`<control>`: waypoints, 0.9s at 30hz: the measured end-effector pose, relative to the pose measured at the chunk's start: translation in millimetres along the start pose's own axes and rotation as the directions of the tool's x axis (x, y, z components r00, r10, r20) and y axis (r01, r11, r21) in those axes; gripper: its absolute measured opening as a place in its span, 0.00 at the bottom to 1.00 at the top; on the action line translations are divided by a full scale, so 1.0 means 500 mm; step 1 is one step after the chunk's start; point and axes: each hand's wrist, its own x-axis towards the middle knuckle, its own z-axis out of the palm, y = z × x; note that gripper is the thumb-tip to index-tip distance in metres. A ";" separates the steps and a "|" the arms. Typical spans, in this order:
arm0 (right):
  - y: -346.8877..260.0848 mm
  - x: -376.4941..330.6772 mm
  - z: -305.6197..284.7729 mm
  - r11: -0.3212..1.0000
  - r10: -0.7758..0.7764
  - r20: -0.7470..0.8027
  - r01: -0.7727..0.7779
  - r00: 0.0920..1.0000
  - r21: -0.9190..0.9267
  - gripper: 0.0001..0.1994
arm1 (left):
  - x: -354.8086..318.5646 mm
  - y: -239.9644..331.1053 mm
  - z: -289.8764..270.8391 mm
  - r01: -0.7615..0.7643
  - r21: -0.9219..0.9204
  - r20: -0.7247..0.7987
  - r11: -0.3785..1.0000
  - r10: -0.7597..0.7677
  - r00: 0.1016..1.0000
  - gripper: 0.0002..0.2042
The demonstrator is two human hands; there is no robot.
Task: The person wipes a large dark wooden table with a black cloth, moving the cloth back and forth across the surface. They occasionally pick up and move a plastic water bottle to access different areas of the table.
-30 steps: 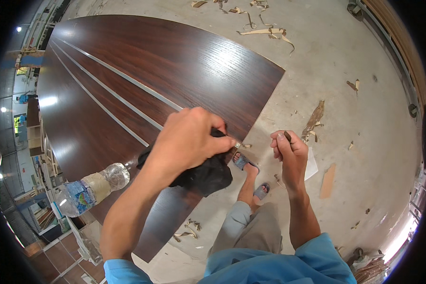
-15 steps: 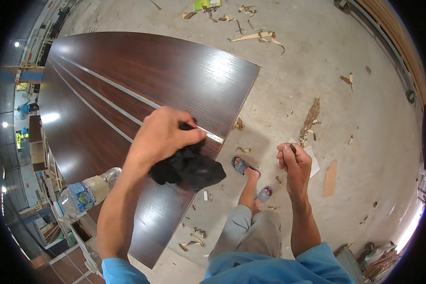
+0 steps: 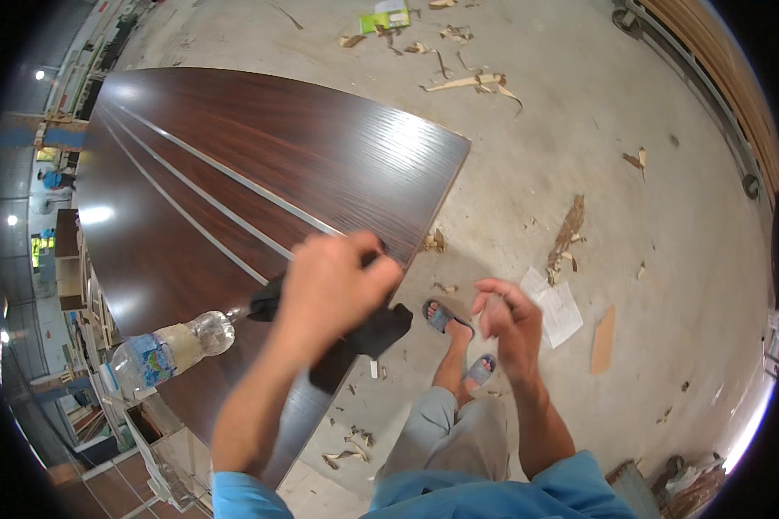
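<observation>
A long dark-brown wood-grain panel [image 3: 337, 130] with several pale lengthwise strips fills the left half of the view. Above its right end, my left hand [image 3: 333, 281] is closed on a crumpled black cloth [image 3: 376, 333], which hangs at the panel's edge near the end of the strips. To the right, clear of the panel, my right hand [image 3: 512, 324] hangs over the floor. Its fingers are curled and blurred; whatever lies in them is hidden. A clear plastic bottle [image 3: 173, 350] with a blue label and a tan band is left of my left forearm.
Curled peelings [image 3: 472, 84] and a brown scrap [image 3: 567, 233] litter the concrete floor. White paper [image 3: 558, 311] and a tan offcut [image 3: 603, 339] lie right of my right hand. A wheeled rack [image 3: 701, 95] stands at the upper right. My sandalled feet [image 3: 446, 318] are beside the panel.
My left hand has moved slightly right and down with the black cloth. My right hand has shifted left and turned; the small dark piece between its fingers no longer shows.
</observation>
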 end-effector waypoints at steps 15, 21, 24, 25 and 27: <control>-0.102 0.038 0.149 0.382 -0.635 0.356 0.679 0.685 -0.626 0.20 | -0.417 -0.129 0.047 0.075 -0.188 -0.967 0.979 -0.198 0.161 0.31; -0.129 0.187 0.306 -0.101 -0.498 0.721 0.794 0.482 -0.600 0.05 | -0.415 -0.303 -0.024 -0.061 -0.297 -0.947 0.953 -0.286 0.143 0.43; -0.170 0.166 0.267 -0.054 -0.334 0.784 0.820 0.523 -0.570 0.06 | -0.375 -0.339 -0.013 -0.218 -0.388 -0.917 0.896 -0.350 0.194 0.49; -0.179 0.163 0.257 -0.063 -0.329 0.811 0.845 0.485 -0.531 0.06 | -0.366 -0.347 -0.008 -0.242 -0.411 -0.902 0.879 -0.353 0.248 0.48; -0.185 0.177 0.258 -0.055 -0.174 0.823 0.829 0.541 -0.556 0.06 | -0.352 -0.366 -0.006 -0.286 -0.427 -0.893 0.858 -0.350 0.283 0.47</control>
